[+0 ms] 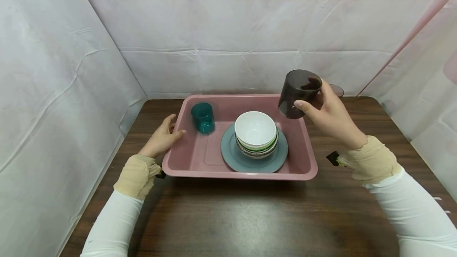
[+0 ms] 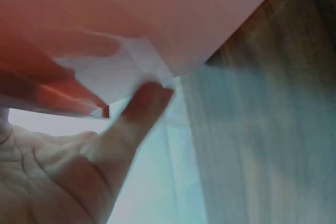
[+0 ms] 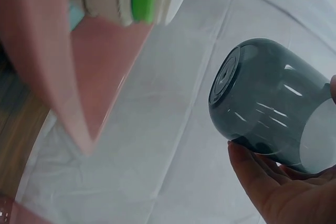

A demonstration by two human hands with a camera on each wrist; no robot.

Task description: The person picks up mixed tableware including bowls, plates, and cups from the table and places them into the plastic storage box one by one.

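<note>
At the far left, the left hand (image 1: 162, 136) is laid against the left rim of the pink tray (image 1: 200, 156), fingers fairly straight and the thumb set on the rim's edge; nothing is gripped by it. In the left wrist view the same fingers (image 2: 139, 114) are seen pressed to the underside of the tray's pink lip, blurred, with the dark wooden table (image 1: 250, 217) beyond.

Inside the tray, a teal cup (image 1: 203, 117) is stood near the back left corner, just beside that hand but apart from it. Further right, a grey plate (image 1: 233, 158) is laid flat on the tray floor, and a stack of bowls (image 1: 256, 134) is carried on it, a white one on top with a green rim showing below.

Over the tray's right rear corner, a dark smoky cup (image 1: 297, 92) is held in the air, tilted, clear of the tray. It is grasped by the right hand (image 1: 330, 114), the thumb across the near side and fingers curled round the far side. In the right wrist view its base (image 3: 226, 77) is turned toward the tray. Behind the hand, a further dark cup (image 1: 337, 89) is partly hidden on the table.
</note>
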